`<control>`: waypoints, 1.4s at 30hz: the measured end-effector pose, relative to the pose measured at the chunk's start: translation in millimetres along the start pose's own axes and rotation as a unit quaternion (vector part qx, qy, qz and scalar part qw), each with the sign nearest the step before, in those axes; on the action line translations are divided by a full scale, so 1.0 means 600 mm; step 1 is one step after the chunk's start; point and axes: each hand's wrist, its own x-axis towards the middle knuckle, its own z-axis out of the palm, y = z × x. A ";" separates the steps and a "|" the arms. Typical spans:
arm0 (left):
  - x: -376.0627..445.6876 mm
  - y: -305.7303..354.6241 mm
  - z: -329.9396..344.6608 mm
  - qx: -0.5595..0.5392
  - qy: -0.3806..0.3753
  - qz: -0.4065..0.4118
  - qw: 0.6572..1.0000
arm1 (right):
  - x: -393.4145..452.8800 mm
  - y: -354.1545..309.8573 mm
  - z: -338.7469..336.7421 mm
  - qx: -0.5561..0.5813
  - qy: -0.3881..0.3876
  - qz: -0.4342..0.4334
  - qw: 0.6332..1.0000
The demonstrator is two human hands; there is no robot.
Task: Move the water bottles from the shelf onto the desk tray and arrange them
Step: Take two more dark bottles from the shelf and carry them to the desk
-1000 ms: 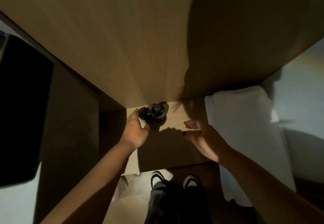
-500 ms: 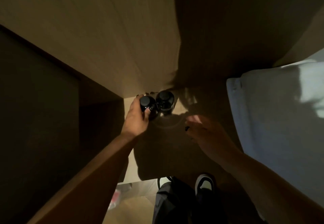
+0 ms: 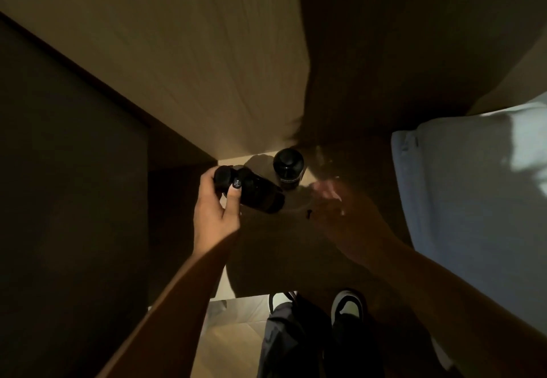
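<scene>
Tilting away from its upright twin, a dark water bottle (image 3: 254,191) now leans in the left hand (image 3: 214,211), whose fingers curl round its cap end; half a second earlier it stood beside the second bottle (image 3: 288,168), which remains on the wooden shelf (image 3: 296,244). The right hand (image 3: 340,211) hovers nearby, blurred, fingers loosely spread, holding nothing.

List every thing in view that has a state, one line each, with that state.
Bottle in hand: dark, tilted, cap on, lifted at its cap end.
Second bottle: dark, upright on the shelf, cap on, untouched.
Left hand: grips the tilted bottle near its cap.
Right hand: fingers relaxed, holds nothing, near the upright bottle, blurred.
Shelf: in deep shadow.
Pillow: white, lying to the right.
</scene>
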 end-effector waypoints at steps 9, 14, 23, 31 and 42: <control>-0.034 0.084 -0.013 -0.109 0.048 -0.035 0.992 | 0.011 0.023 0.086 -0.146 0.038 -0.118 0.982; -0.048 0.080 0.018 -0.168 0.119 -0.120 0.971 | 0.034 0.029 0.073 -0.183 0.057 -0.137 0.972; 0.002 0.050 0.078 -0.198 0.180 -0.088 0.959 | 0.003 0.031 -0.019 0.017 0.045 0.029 0.998; 0.046 -0.014 0.183 -0.085 -0.011 -0.090 0.992 | -0.025 0.039 -0.050 0.241 0.125 0.119 0.955; 0.093 0.012 0.209 -0.188 0.045 -0.255 0.947 | -0.022 0.056 -0.073 0.297 0.114 0.166 0.933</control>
